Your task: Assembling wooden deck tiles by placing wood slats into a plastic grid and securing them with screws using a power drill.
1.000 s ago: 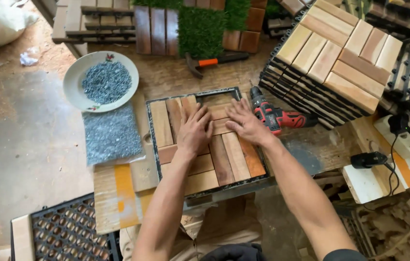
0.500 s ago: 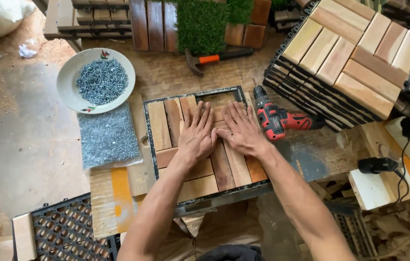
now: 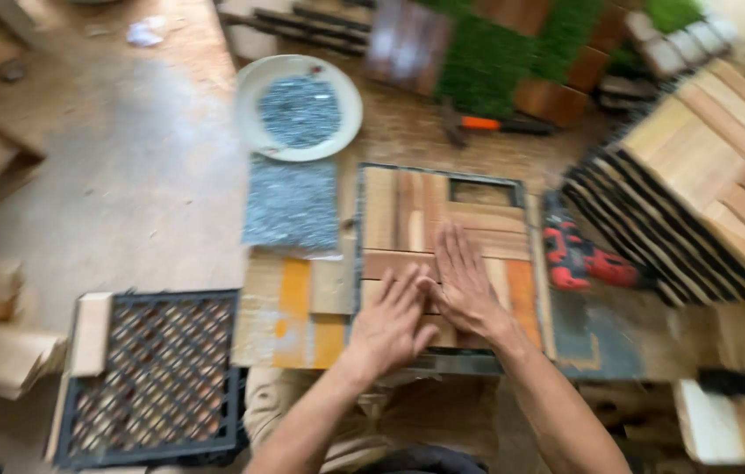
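Pressing flat, both hands' fingers overlie the slatted wooden tile.

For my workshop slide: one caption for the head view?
Both hands press flat on wooden slats in a metal frame, a red drill alongside.

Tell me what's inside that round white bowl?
The white bowl holds a heap of small grey metal bits, likely screws or nails; the picture is too blurred to tell. The heap hides the bowl's bottom.
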